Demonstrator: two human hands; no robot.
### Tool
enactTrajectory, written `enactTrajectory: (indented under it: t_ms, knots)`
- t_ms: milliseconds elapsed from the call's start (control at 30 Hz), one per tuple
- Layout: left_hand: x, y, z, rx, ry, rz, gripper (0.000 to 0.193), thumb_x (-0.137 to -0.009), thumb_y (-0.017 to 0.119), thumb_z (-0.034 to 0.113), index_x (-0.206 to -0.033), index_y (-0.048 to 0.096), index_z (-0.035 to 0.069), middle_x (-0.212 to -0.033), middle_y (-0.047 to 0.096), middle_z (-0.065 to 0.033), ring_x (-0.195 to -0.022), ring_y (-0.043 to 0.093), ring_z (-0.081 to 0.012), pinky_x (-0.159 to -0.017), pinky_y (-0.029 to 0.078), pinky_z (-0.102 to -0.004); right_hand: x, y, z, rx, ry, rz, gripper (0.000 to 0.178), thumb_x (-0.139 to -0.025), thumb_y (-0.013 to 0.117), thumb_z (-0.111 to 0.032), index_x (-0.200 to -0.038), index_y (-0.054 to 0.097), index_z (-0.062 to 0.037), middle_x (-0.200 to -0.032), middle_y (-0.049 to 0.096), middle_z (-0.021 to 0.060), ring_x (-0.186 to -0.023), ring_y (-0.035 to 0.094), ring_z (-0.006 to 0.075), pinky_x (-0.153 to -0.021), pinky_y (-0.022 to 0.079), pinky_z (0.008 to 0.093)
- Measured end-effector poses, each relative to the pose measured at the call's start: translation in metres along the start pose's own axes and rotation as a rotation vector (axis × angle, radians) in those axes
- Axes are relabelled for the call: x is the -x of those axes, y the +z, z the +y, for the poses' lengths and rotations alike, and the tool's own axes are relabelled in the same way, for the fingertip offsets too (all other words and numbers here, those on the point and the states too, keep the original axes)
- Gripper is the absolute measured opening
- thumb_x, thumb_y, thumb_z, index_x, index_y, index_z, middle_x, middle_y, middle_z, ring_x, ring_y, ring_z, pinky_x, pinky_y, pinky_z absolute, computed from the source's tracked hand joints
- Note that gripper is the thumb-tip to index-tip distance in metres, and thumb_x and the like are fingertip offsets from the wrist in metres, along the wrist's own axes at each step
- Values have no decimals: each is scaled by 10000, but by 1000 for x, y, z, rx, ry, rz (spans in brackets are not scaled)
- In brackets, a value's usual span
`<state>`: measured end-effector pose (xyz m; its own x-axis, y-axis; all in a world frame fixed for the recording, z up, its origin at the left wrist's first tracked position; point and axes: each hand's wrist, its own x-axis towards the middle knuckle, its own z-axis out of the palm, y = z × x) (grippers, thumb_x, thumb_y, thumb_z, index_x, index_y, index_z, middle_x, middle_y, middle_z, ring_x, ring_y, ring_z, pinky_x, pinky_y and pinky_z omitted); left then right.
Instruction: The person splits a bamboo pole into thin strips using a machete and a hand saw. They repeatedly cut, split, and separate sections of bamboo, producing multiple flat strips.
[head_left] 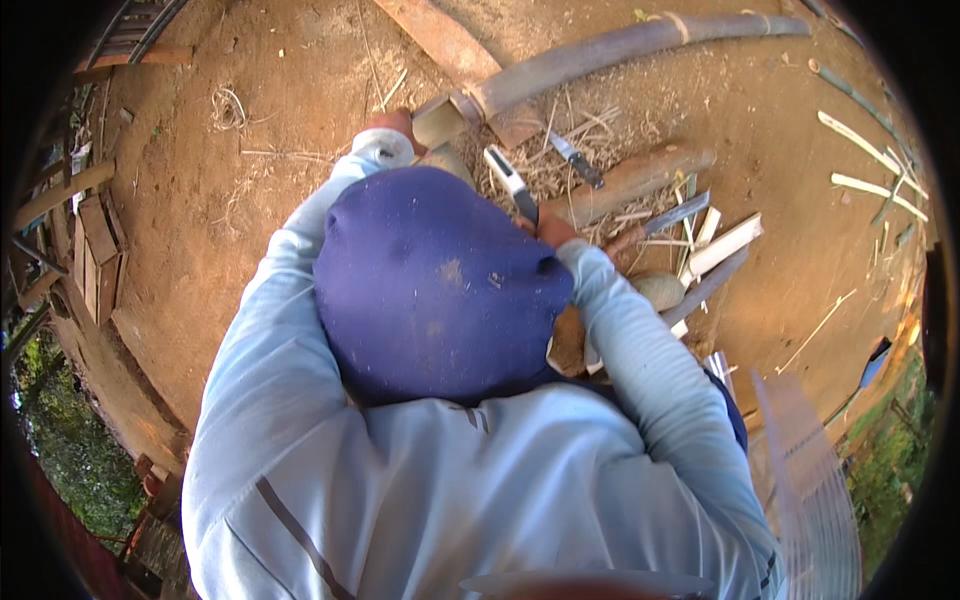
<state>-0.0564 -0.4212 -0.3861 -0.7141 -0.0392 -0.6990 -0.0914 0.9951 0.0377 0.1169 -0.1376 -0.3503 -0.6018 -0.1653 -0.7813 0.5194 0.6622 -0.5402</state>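
Observation:
A thick bamboo pole [590,62] lies across the far ground, its pale near end beside my left hand [390,122]. My left fingers are closed against that end, partly hidden by the sleeve. Right of my raised knee in purple-blue cloth [440,280], my right hand [552,228] is closed around the dark end of a slim hand tool [507,172]. The tool's white part points away from me, toward the bamboo; its exact kind is unclear. Just beyond it, a knife [578,162] with a dark handle lies on wood shavings.
A brown log [640,182] lies right of the shavings. Near it are a long blade [678,213] with a brown handle, split pale wood [725,245] and a rounded stone [657,291]. A flat plank [440,40] runs under the bamboo. Wooden boards [98,250] stand at left.

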Motion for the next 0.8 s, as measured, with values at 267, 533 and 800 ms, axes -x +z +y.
enactTrajectory:
  t_ms: [267,533,800]
  knots:
    - [-16,-2,-13,10,51,-70,991,-577,915,491,-1389,522,81,-1267,658,-157,-1173,628,-355,-989,515,-457,42,23,94,209,-69,191,360,-954,610,-333,-1124,502,-35,-915,660,324,-867,639,518,-759,504,562]
    - [-18,-1,-11,-20,39,-78,1039,-565,914,509,-1403,508,49,-1285,642,-178,-1197,614,-361,-996,513,-448,69,14,79,170,-85,219,423,-964,595,-366,-1194,481,-30,-897,659,322,-868,644,508,-754,509,545]
    - [56,-27,-18,301,219,139,547,-696,832,411,-1130,698,108,-1042,725,-162,-1004,697,-345,-831,560,-415,42,10,41,144,-173,66,410,-968,592,-371,-1171,515,-23,-960,664,319,-922,656,473,-756,518,521]
